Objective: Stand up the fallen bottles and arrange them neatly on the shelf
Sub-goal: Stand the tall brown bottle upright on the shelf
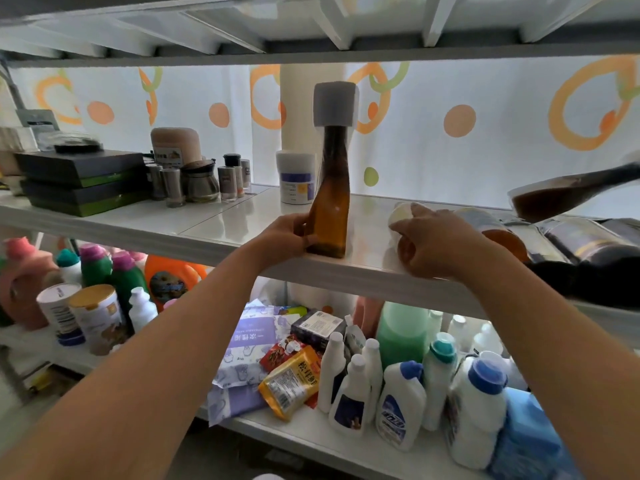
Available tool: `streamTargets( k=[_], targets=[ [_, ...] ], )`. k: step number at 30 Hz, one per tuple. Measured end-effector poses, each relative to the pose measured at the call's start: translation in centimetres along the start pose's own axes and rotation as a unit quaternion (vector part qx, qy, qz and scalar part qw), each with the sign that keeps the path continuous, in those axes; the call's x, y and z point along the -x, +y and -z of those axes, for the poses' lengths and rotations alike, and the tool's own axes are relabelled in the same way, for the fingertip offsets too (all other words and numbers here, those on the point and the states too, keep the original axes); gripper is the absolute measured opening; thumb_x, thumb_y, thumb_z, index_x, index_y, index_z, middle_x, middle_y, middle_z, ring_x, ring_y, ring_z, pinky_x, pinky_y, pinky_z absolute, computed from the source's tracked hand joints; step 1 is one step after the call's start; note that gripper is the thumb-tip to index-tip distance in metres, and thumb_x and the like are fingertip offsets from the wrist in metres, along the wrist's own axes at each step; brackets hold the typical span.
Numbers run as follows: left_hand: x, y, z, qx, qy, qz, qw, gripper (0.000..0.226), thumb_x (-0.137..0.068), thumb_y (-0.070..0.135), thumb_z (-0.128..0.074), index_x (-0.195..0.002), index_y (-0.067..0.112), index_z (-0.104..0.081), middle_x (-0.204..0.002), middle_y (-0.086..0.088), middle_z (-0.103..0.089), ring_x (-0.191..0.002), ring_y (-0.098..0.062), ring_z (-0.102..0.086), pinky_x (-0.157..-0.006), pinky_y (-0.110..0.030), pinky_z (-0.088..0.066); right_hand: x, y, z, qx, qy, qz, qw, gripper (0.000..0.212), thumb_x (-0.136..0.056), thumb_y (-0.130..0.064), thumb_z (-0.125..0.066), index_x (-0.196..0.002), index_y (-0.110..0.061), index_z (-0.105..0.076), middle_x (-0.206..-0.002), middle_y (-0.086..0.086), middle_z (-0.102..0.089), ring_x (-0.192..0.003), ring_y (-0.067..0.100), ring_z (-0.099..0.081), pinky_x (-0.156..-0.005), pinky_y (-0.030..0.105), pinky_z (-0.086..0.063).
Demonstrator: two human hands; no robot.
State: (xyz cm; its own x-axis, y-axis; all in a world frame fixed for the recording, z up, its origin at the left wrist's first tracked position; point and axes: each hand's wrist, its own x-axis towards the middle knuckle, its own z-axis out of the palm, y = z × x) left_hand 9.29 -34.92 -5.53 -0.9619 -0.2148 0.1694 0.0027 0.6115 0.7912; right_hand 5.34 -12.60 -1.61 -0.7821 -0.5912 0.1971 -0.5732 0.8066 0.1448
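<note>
Middle shelf (207, 220): one bottle is standing, the rest are lying down.
The amber bottle (330, 216), twisted in form with a pale grey cap (335, 103), is standing upright at the shelf's front edge, the left hand (291, 233) gripping its base. Just to its right, a cream-capped bottle (485, 220) of orange-brown liquid is lying on its side, cap pointing left, the right hand (429, 244) curling over its neck. Beyond it, a dark-liquid bottle (561, 194) is resting tilted, base leftward, above dark bottles (588, 240) lying flat at the far right.
</note>
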Motion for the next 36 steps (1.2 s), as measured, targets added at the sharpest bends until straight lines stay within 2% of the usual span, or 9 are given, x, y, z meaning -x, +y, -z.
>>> streamTargets(
  k=[9, 13, 17, 19, 23, 27, 30, 34, 36],
  targets=[
    [-0.2, 0.0, -0.4, -0.007, 0.011, 0.006, 1.000, 0.043, -0.095, 0.004, -0.049, -0.137, 0.011, -0.045, -0.130, -0.008, -0.057, -0.121, -0.023, -0.052, -0.101, -0.030, -0.037, 0.4, -0.5, -0.5, 0.041, 0.018, -0.042, 0.998, 0.057, -0.086, -0.032, -0.057, -0.138, -0.024, -0.037, -0.133, 0.015, -0.041, -0.120, 0.038, -0.040, -0.097, 0.043, -0.041],
    [-0.4, 0.6, -0.8, 0.021, -0.034, 0.003, 0.999, 0.069, -0.085, 0.030, -0.066, -0.143, 0.021, -0.029, -0.138, 0.000, -0.046, -0.121, -0.018, -0.046, -0.098, -0.029, -0.038, 0.4, -0.9, -0.6, 0.034, 0.021, -0.045, 0.998, 0.057, -0.085, -0.030, -0.058, -0.138, -0.024, -0.037, -0.136, 0.014, -0.037, -0.124, 0.038, -0.036, -0.098, 0.046, -0.040],
    [-1.0, 0.9, -2.9, -0.018, 0.046, 0.020, 0.999, 0.093, -0.072, 0.052, -0.072, -0.143, 0.022, -0.020, -0.143, 0.000, -0.040, -0.126, -0.024, -0.043, -0.103, -0.040, -0.041, 0.3, -1.4, -0.7, 0.034, 0.022, -0.044, 0.998, 0.056, -0.084, -0.029, -0.058, -0.137, -0.023, -0.039, -0.141, 0.015, -0.034, -0.129, 0.040, -0.032, -0.102, 0.049, -0.036],
    [-1.2, 0.9, -3.3, -0.022, 0.073, 0.028, 0.997, 0.091, -0.072, 0.049, -0.073, -0.142, 0.022, -0.022, -0.140, -0.001, -0.042, -0.123, -0.024, -0.045, -0.100, -0.040, -0.043, 0.3, -1.5, -0.6, 0.035, 0.023, -0.043, 0.998, 0.058, -0.083, -0.030, -0.058, -0.137, -0.023, -0.040, -0.142, 0.015, -0.033, -0.130, 0.040, -0.031, -0.103, 0.049, -0.035],
    [-1.1, 1.5, -2.4, 0.018, 0.026, 0.025, 0.999, 0.075, -0.077, 0.034, -0.074, -0.138, 0.020, -0.032, -0.127, 0.001, -0.049, -0.107, -0.015, -0.046, -0.087, -0.028, -0.040, 0.6, -1.1, -0.4, 0.019, 0.018, -0.053, 0.998, 0.059, -0.082, -0.032, -0.059, -0.137, -0.024, -0.039, -0.140, 0.014, -0.034, -0.129, 0.039, -0.031, -0.104, 0.049, -0.032],
    [-0.9, 1.7, -2.3, 0.018, 0.018, 0.008, 1.000, 0.067, -0.078, 0.035, -0.073, -0.133, 0.020, -0.040, -0.113, 0.007, -0.050, -0.103, -0.014, -0.048, -0.082, -0.024, -0.039, 0.8, -1.1, -0.4, 0.005, 0.020, -0.057, 0.998, 0.060, -0.081, -0.032, -0.060, -0.137, -0.024, -0.038, -0.140, 0.014, -0.034, -0.130, 0.038, -0.031, -0.105, 0.050, -0.031],
    [-0.8, 1.5, -2.2, 0.018, 0.017, 0.005, 1.000, 0.066, -0.077, 0.036, -0.073, -0.133, 0.020, -0.041, -0.113, 0.007, -0.050, -0.103, -0.014, -0.048, -0.082, -0.024, -0.039, 0.8, -1.3, -0.6, 0.004, 0.020, -0.057, 0.998, 0.061, -0.081, -0.033, -0.060, -0.137, -0.024, -0.039, -0.143, 0.015, -0.031, -0.133, 0.039, -0.026, -0.106, 0.051, -0.028],
    [-0.8, 1.3, -2.4, 0.009, 0.041, 0.002, 0.999, 0.074, -0.074, 0.040, -0.075, -0.134, 0.018, -0.040, -0.122, 0.002, -0.052, -0.105, -0.014, -0.048, -0.084, -0.026, -0.042, 0.4, -1.4, -0.7, -0.006, 0.039, -0.058, 0.998, 0.050, -0.083, -0.033, -0.058, -0.130, -0.020, -0.047, -0.153, 0.016, -0.013, -0.142, 0.037, -0.002, -0.112, 0.054, -0.010],
    [-0.7, 1.1, -2.9, -0.024, 0.063, -0.009, 0.998, 0.079, -0.072, 0.044, -0.075, -0.135, 0.017, -0.037, -0.129, -0.001, -0.051, -0.109, -0.017, -0.049, -0.088, -0.028, -0.044, 0.2, -1.7, -0.3, -0.026, 0.077, -0.048, 0.996, 0.043, -0.085, -0.034, -0.056, -0.125, -0.018, -0.052, -0.154, 0.013, -0.016, -0.142, 0.035, -0.006, -0.112, 0.052, -0.011]
  ],
)
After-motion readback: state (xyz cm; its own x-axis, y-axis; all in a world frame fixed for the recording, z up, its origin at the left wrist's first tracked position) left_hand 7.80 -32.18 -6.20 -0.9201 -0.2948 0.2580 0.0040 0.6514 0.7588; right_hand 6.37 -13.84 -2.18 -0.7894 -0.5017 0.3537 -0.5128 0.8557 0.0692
